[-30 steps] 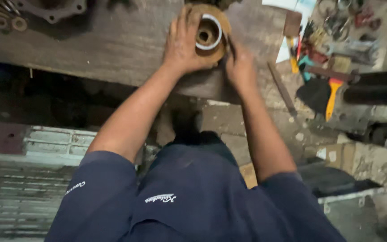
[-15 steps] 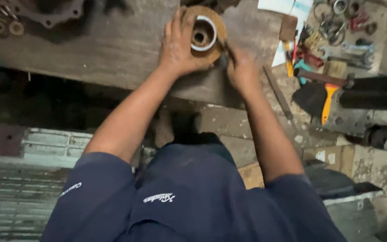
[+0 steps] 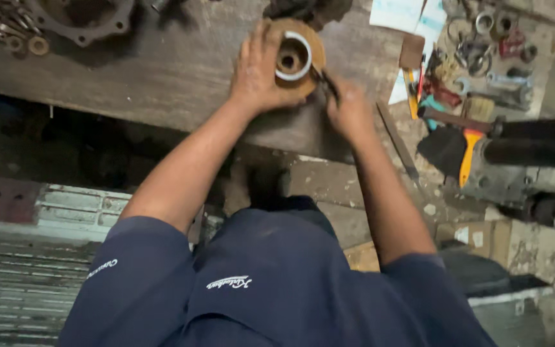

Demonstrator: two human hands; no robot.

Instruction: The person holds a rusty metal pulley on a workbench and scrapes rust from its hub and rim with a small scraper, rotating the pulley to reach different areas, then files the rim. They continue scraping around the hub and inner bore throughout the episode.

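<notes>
Here is the round rusty-brown metal part (image 3: 298, 59), sitting on the dark wooden tabletop (image 3: 162, 77) near its front edge, with a pale ring (image 3: 292, 56) seated around the bore in its middle. The left hand (image 3: 261, 71) lies on the part's left side, fingers (image 3: 255, 38) curled over the rim and clamped on it, which looks like a bracing grip to stop the piece from turning or sliding. The right hand (image 3: 349, 110) is just right of the part and a little nearer the body, fingers closed around a thin dark tool (image 3: 326, 81) whose tip points in at the part's right edge; what kind of tool it is I cannot tell, since motion blur smears it. Far left of the part, a grey flanged casting (image 3: 85, 16) and some loose washers (image 3: 24, 38) are cut off by the top of the frame. To the part's right lie white papers (image 3: 412, 14), a long flat file (image 3: 398, 142), an orange-handled tool (image 3: 469, 153) and a heap of rings and wrenches (image 3: 489, 45), too jumbled to sort out. A dark lump just behind the part is mostly out of frame, and the part's underside is hidden.
</notes>
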